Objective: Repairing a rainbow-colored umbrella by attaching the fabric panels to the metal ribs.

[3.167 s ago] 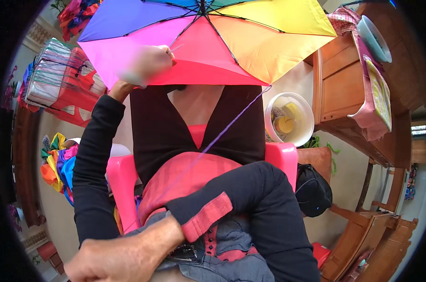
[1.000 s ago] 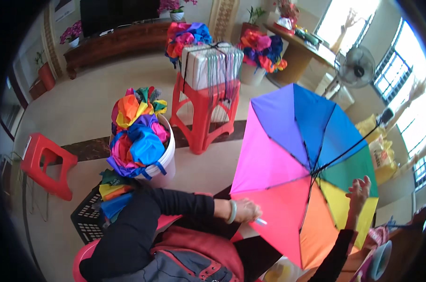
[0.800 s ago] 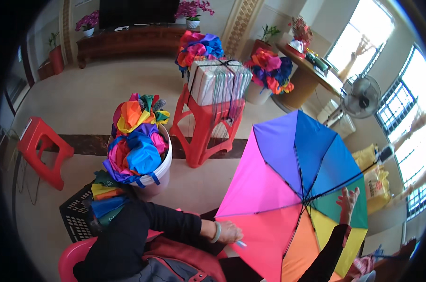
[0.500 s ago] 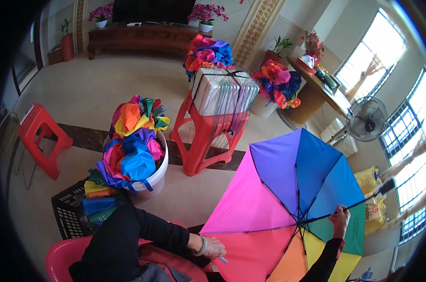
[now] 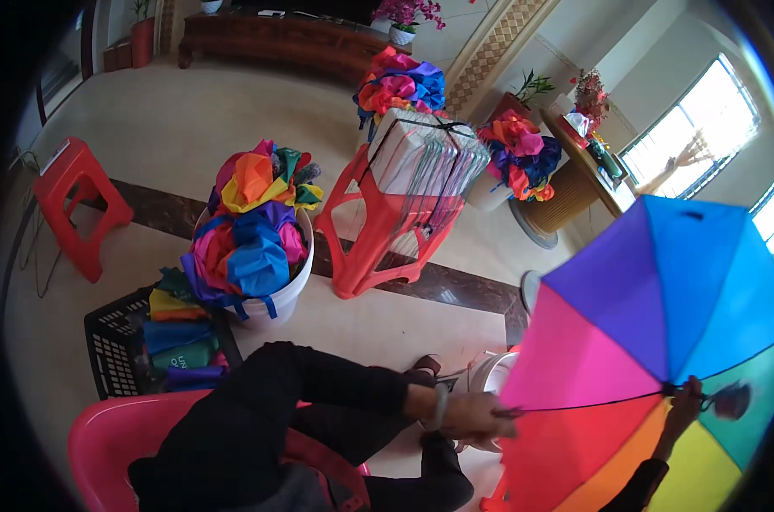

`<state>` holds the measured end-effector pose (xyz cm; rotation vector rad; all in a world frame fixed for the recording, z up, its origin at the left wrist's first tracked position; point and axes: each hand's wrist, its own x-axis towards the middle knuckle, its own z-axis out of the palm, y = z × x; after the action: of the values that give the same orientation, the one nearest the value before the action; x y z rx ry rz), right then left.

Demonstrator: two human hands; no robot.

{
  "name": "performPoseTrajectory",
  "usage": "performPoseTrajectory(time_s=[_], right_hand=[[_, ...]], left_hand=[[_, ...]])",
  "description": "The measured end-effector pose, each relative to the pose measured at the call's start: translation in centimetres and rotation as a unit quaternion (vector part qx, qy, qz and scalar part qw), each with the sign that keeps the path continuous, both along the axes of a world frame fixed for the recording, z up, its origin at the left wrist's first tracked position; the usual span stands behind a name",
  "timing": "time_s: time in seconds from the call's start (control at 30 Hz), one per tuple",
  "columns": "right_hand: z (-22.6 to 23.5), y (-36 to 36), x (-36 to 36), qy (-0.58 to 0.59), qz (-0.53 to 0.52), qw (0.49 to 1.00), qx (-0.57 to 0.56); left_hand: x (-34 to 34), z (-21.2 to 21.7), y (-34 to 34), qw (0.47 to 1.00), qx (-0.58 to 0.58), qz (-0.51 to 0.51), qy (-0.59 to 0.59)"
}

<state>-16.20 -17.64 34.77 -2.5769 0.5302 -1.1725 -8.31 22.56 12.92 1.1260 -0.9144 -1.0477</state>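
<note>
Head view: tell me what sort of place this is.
Probably a home's living room used as a small umbrella workshop. A long wooden sideboard with potted flowers lines the far wall, the tiled floor holds a white bucket stuffed with bright fabric, and an open rainbow umbrella is in hand.

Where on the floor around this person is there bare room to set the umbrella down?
Bare floor lies between the small red stool, the white bucket of fabric and the wooden cabinet. A narrower patch sits between bucket and left hand. Crowded: around the black crate and under the open umbrella.
</note>
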Motion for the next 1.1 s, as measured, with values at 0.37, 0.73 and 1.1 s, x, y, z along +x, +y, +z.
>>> performPoseTrajectory(time_s=[0.37, 0.73, 1.1], right_hand=[[2.3, 5.0, -6.3, 0.031, -0.11, 0.819, -0.563], [0.0, 12.7, -5.3, -0.008, -0.075, 0.901, -0.427], [3.3, 3.9, -5.9, -0.29, 0.203, 0.85, 0.39]], left_hand=[[-2.8, 4.4, -0.7, 0.944, -0.114, -0.202, 0.233], [-1.7, 1.5, -1.8, 0.948, -0.145, -0.143, 0.244], [-2.3, -1.4, 1.2, 0.986, -0.134, -0.06, 0.077]])
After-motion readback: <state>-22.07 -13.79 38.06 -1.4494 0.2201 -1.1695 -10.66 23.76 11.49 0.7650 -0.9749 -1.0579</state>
